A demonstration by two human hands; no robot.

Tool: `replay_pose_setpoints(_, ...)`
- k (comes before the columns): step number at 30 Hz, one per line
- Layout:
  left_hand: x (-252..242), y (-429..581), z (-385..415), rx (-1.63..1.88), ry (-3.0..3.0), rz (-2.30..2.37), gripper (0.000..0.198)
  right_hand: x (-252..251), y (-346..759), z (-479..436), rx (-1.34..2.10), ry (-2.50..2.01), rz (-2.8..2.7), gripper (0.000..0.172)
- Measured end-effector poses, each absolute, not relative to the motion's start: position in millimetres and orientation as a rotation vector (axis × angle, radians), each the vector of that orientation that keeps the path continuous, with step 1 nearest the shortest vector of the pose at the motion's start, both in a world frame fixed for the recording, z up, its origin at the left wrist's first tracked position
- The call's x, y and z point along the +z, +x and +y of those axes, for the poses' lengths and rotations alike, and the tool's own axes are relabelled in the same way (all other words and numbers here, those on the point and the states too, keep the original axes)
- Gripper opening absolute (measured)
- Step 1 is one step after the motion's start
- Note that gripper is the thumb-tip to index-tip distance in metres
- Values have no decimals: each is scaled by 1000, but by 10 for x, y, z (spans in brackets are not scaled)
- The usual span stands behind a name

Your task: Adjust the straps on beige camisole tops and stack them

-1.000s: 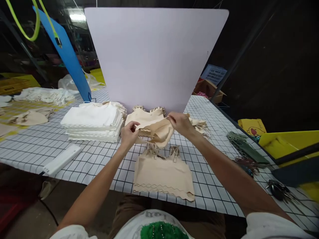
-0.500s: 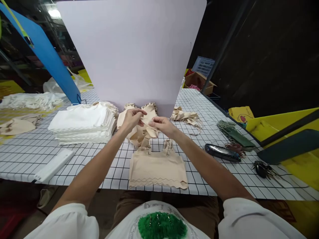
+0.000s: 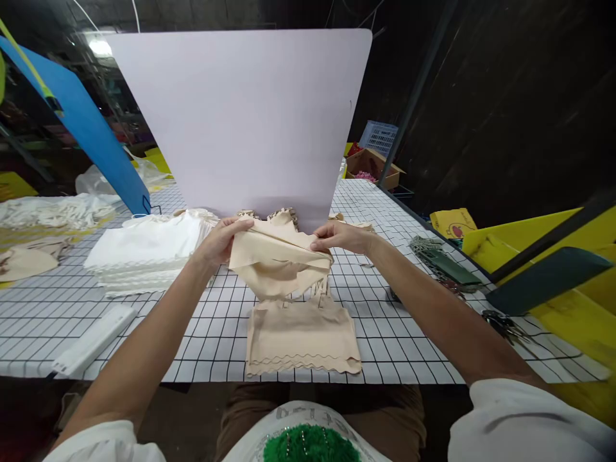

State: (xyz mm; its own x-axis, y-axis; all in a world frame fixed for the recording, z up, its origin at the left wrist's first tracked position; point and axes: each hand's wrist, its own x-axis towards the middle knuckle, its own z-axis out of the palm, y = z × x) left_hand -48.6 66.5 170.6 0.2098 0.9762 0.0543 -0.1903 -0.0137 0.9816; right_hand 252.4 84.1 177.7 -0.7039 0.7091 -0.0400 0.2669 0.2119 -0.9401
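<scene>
A beige camisole-like garment (image 3: 276,260) is stretched between my two hands, raised over the table and partly folded on itself. My left hand (image 3: 225,239) pinches its left upper edge. At the opposite edge my right hand (image 3: 344,237) grips the cloth between thumb and fingers. Just below, nearer to me, a flat stack of beige strappy tops (image 3: 303,333) lies with wavy hems towards me. Behind the held piece, more beige garments (image 3: 283,218) rest against the board's foot, partly hidden.
A thick pile of white garments (image 3: 149,247) stands left, with a white power strip (image 3: 96,340) in front. The upright white board (image 3: 245,122) blocks the back. Keys (image 3: 505,324) and a green strapped item (image 3: 445,263) lie right, near yellow bins (image 3: 568,327).
My hands have moved apart, spreading the beige garment that was bunched between them. The camera view has shifted slightly, and my right forearm now covers most of the dark case.
</scene>
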Motion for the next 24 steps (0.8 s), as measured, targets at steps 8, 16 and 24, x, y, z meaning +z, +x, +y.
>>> replay_pose_setpoints(8,1615,-734,698,817,1349,966,32,1854,2680,824,1419,-761,-1666,36)
replay_pose_setpoints(16,1789,-705,682,1070,1305,916,32,1977,2632,806,1484,-793,-1603,39)
replay_pose_setpoints(24,2031,-644,656,1089,1387,930,31,2062,2798,834,1368,-747,-1587,40)
